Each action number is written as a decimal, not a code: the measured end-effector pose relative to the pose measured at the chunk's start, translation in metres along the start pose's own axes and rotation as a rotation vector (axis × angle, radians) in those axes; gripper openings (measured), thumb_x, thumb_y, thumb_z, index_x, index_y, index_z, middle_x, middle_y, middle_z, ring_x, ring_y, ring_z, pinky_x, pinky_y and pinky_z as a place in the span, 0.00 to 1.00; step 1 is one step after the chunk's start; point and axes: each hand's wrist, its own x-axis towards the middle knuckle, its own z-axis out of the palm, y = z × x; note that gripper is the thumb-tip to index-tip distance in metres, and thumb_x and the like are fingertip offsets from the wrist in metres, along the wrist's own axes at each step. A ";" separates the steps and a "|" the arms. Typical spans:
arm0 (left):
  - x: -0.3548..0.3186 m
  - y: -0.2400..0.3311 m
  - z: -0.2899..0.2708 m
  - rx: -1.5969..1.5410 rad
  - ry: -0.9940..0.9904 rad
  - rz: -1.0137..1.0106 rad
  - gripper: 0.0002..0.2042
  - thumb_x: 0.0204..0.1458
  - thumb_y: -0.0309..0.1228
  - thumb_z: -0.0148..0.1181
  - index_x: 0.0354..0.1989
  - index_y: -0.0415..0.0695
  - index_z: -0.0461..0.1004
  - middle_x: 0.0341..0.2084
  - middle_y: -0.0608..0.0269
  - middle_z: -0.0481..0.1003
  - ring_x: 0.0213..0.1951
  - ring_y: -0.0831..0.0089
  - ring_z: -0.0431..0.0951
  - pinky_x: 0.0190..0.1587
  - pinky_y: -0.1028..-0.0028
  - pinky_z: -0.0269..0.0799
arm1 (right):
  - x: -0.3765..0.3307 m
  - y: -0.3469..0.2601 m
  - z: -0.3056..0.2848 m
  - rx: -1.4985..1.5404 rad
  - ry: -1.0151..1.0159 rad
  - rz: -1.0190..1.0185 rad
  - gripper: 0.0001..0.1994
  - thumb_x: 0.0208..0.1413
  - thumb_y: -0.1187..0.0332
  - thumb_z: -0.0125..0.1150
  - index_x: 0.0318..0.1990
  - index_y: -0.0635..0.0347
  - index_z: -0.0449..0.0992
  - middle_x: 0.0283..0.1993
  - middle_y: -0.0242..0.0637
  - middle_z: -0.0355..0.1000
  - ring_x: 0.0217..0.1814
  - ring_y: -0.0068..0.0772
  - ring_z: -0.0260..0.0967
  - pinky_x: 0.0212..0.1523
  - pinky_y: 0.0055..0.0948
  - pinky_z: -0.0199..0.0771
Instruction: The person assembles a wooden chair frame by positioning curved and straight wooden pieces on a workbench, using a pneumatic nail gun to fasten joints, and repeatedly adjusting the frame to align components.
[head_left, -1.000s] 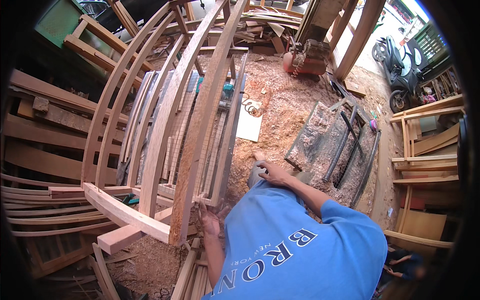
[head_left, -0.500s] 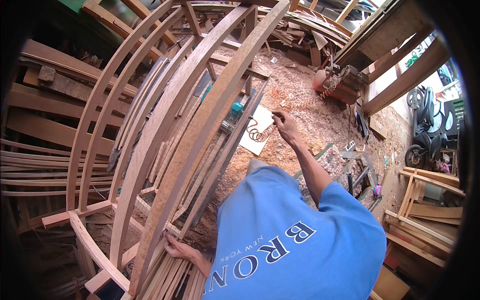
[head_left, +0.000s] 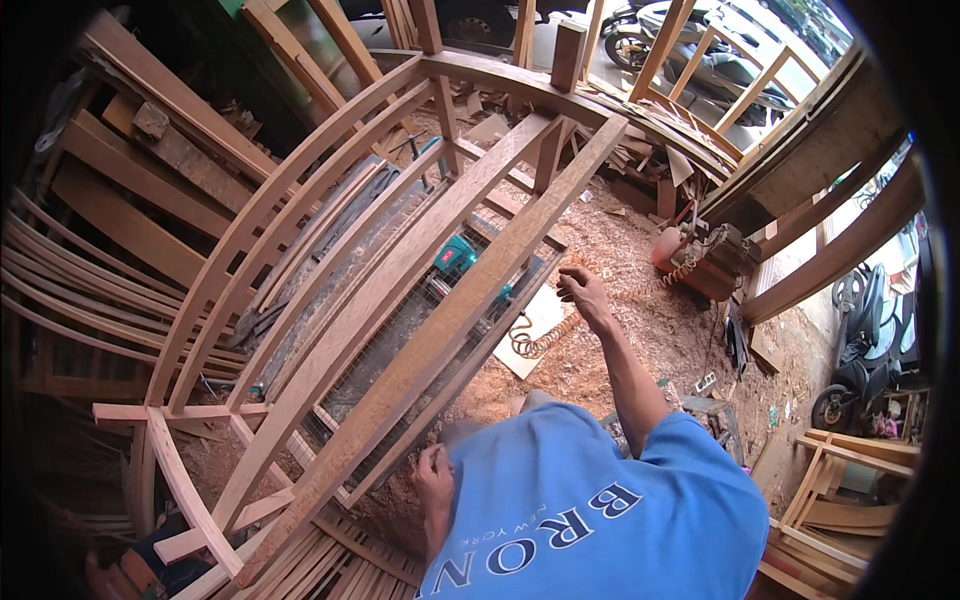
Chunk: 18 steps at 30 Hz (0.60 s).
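Across the left and middle stretches a large wooden frame point(head_left: 400, 290) with long curved rails, joined at the lower left by short crosspieces. My left hand point(head_left: 434, 482) is beside my blue shirt, right of the frame and apart from it, its fingers loosely bent with nothing visible in them. Farther ahead, my right hand point(head_left: 585, 295) hangs in the air above the shavings. Its fingers are bent but apart, and I make out nothing between them. Just left of it an orange coiled hose point(head_left: 535, 342) lies over a pale board point(head_left: 512, 362).
A teal power tool point(head_left: 456, 256) shows between the rails. Beyond my right hand stands a red air compressor point(head_left: 690, 262) amid wood shavings. Thin slats point(head_left: 310, 565) lie at the lower left, planks point(head_left: 130, 205) at the far left. Motorcycles point(head_left: 868, 340) stand at the right.
My left hand has come off the frame's near lower end and drawn back beside my shirt. My right hand is slightly lower and farther right in view. The view has shifted, showing more of the far end.
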 end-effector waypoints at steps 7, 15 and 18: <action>-0.063 -0.175 -0.020 -0.459 0.142 -0.783 0.14 0.62 0.29 0.56 0.54 0.39 0.75 0.41 0.54 0.80 0.38 0.65 0.82 0.43 0.68 0.78 | 0.001 -0.019 0.014 0.184 -0.022 -0.071 0.21 0.67 0.63 0.57 0.61 0.71 0.69 0.46 0.46 0.78 0.39 0.32 0.79 0.40 0.29 0.82; -0.179 -0.269 -0.064 -0.221 0.110 -1.106 0.15 0.56 0.31 0.58 0.47 0.35 0.79 0.41 0.53 0.81 0.40 0.63 0.81 0.45 0.66 0.76 | -0.028 0.002 0.039 0.208 -0.015 -0.042 0.23 0.67 0.61 0.57 0.64 0.66 0.67 0.49 0.49 0.77 0.41 0.35 0.78 0.40 0.29 0.80; -0.167 -0.306 -0.071 -0.196 0.255 -1.050 0.16 0.57 0.33 0.58 0.48 0.36 0.79 0.44 0.52 0.80 0.47 0.60 0.79 0.52 0.63 0.73 | -0.045 0.032 0.064 0.140 -0.010 0.017 0.21 0.67 0.60 0.58 0.62 0.64 0.70 0.49 0.47 0.77 0.40 0.33 0.77 0.40 0.28 0.79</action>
